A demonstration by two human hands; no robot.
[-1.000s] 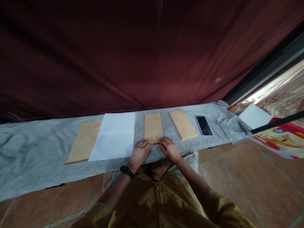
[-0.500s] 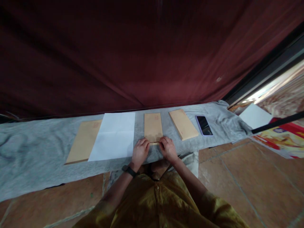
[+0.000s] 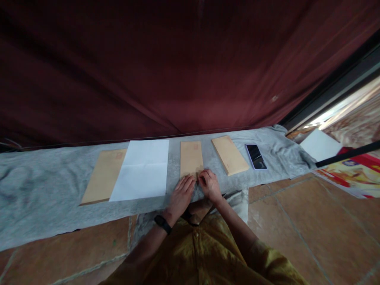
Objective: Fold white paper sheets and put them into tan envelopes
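A brown paper envelope (image 3: 190,156) lies upright in front of me on the grey cloth, with a small reddish print near its top right. My left hand (image 3: 182,194) rests over its near edge, fingers stretched out and lying flat, and hides the lower left part. At the near right corner my right hand (image 3: 209,185) has its fingers curled in a pinch on the envelope's edge. To the left is a white sheet of paper (image 3: 142,170) with a crease across it, partly over a stack of brown envelopes (image 3: 102,174). Another stack of envelopes (image 3: 230,155) lies tilted on the right.
A phone (image 3: 256,156) in a pale purple case lies right of the envelopes. The grey cloth (image 3: 44,186) covers a narrow ledge below a dark red curtain (image 3: 178,79). A dark bar and a colourful red-yellow box (image 3: 356,172) are at the right, over the tiled floor (image 3: 297,221).
My left hand has moved right from the envelope's near left corner onto the middle of its near edge and flattened. My right hand stays at the near right corner.
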